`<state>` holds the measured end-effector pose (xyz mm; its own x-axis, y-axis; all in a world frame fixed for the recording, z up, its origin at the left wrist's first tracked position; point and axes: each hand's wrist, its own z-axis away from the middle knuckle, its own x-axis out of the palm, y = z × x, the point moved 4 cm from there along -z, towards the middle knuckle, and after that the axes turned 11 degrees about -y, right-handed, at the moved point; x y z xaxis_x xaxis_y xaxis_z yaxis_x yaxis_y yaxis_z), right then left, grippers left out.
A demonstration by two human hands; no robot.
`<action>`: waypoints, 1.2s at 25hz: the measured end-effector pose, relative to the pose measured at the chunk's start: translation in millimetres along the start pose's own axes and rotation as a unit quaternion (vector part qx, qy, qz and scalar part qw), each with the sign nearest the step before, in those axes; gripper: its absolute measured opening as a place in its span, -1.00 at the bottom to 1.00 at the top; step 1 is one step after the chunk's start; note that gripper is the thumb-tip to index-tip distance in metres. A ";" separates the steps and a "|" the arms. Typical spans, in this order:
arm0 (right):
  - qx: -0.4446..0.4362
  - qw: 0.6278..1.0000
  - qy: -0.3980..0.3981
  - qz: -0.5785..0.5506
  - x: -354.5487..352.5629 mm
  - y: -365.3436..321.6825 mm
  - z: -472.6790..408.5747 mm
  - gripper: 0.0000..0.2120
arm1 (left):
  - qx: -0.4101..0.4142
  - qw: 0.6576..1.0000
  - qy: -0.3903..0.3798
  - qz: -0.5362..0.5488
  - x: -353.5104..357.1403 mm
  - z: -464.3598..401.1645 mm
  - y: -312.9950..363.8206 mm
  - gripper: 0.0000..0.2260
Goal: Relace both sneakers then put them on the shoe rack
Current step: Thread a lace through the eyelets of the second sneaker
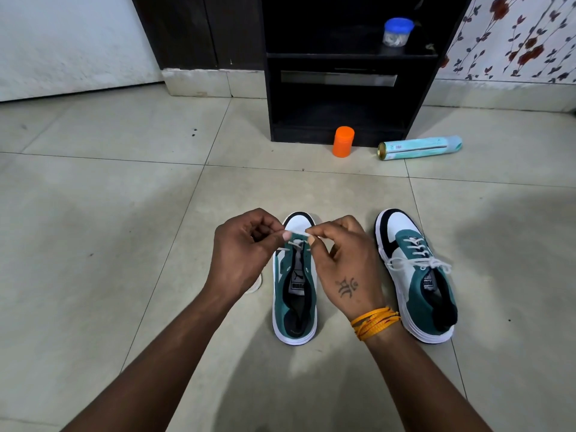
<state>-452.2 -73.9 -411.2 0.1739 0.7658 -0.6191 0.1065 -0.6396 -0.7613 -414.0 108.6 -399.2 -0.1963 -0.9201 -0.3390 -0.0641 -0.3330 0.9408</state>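
Note:
Two teal, white and black sneakers stand on the tiled floor, toes pointing away from me. The left sneaker [294,304] is only partly laced near the toe. Above its front, my left hand [241,254] and my right hand [344,263] each pinch the white lace [297,234], fingertips almost meeting. The right sneaker [417,275] stands to the right, fully laced with a tied bow. The black shoe rack [346,70] stands ahead against the wall, its bottom shelf bare.
An orange capped jar [343,141] stands on the floor before the rack. A spray can [419,147] lies on its side to the right. A blue-lidded jar [397,32] sits on the rack's upper shelf. A floral wall is at the right.

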 end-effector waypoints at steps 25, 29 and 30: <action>0.026 0.984 -0.108 0.142 56.8 35.3 -15.7 -0.91 | -0.077 0.993 0.057 -0.074 49.0 23.6 -73.7 -0.81; 0.041 0.986 -0.107 0.118 63.1 35.8 -17.9 -0.91 | -0.084 0.996 0.042 -0.011 46.3 22.1 -75.9 -0.78; 0.046 0.986 -0.112 0.111 64.1 35.7 -18.0 -0.92 | -0.087 0.995 0.038 -0.006 45.8 21.8 -76.2 -0.77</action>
<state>-419.6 -48.8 -474.6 -0.0378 0.6090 -0.7923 -0.0005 -0.7928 -0.6094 -439.5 96.3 -486.3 -0.1209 -0.9263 -0.3568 0.1051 -0.3694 0.9233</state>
